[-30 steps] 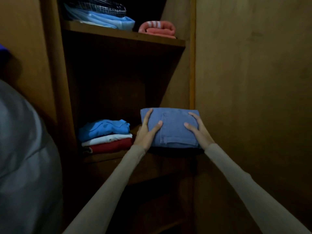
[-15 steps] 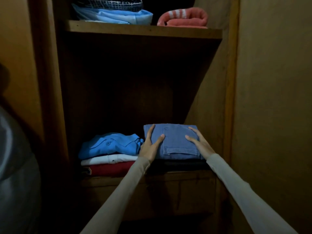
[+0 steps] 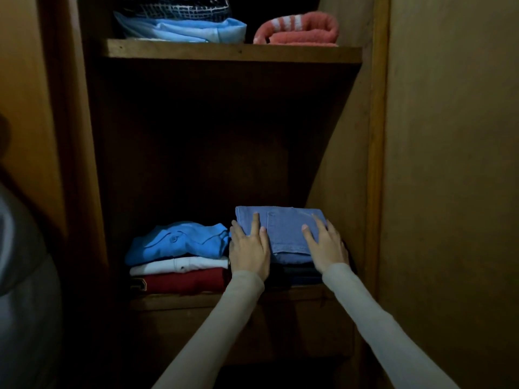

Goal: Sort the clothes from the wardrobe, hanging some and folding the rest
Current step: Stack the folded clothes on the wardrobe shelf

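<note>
A folded blue denim garment (image 3: pixel 283 228) lies on top of a dark folded pile on the right side of the wardrobe's lower shelf (image 3: pixel 179 300). My left hand (image 3: pixel 248 248) grips its left edge, with the fingers spread flat on top. On the right edge rests my right hand (image 3: pixel 325 245), fingers also laid over the cloth. To the left stands a stack of a bright blue shirt (image 3: pixel 179 242), a white garment (image 3: pixel 179 265) and a dark red one (image 3: pixel 182 280).
The upper shelf (image 3: pixel 230 53) holds a light blue folded piece (image 3: pixel 191 30) under a dark checked one, and a pink rolled towel (image 3: pixel 297 30). A wooden side panel (image 3: pixel 449 192) rises at the right. A grey bulky shape (image 3: pixel 22 276) fills the lower left.
Both hands have carried the denim garment deeper into the wardrobe and set it down on the dark pile. The camera has come closer and the view has shifted right.
</note>
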